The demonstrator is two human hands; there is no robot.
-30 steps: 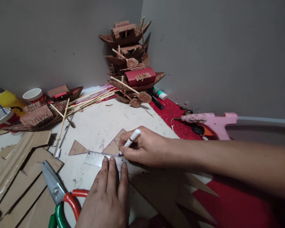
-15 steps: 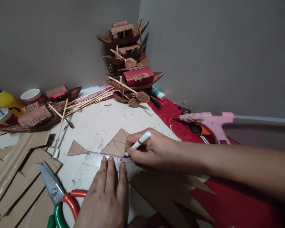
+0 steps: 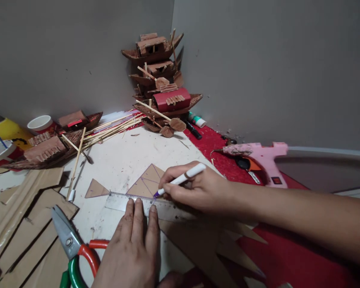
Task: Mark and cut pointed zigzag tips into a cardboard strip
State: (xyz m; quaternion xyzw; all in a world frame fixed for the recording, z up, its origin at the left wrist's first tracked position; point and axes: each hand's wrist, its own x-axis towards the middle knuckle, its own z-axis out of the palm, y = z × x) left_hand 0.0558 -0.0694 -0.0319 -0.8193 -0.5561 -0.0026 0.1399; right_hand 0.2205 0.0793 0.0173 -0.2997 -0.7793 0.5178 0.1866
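Observation:
My left hand lies flat with its fingers stretched out, pressing a clear plastic ruler onto a piece of brown cardboard marked with purple lines. My right hand pinches a white marker. The marker's purple tip touches the cardboard at the ruler's far edge. More cardboard with pointed cut-outs lies under my right forearm.
Green and red snips lie left of my left hand, beside cardboard sheets. Cardboard model boats are stacked in the corner, others at left with wooden sticks. A pink glue gun rests at right on red cloth.
My right hand has slid the marker to the right along the ruler's edge, and the marker has tilted lower. My left hand stays on the ruler.

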